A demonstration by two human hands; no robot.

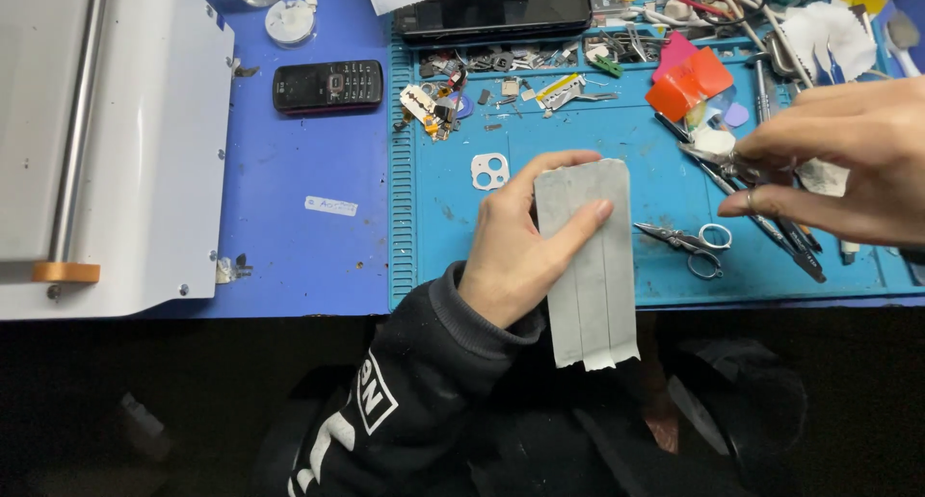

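The left hand (pixel 511 251) grips a grey taped slab (pixel 588 261) over the mat's (pixel 578 131) near edge, thumb on its top corner, fingers (pixel 583 218) pressed across its face. The right hand (pixel 838 160) hovers above the mat's right side, fingertips pinched together on a small metal tool (pixel 723 162). Small scissors (pixel 689 242) lie between the 2 hands

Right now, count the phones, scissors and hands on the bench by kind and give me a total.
Phones: 2, a black keypad phone and a tape-covered phone in the left hand
Scissors: 1
Hands: 2, left and right hand
Total: 5
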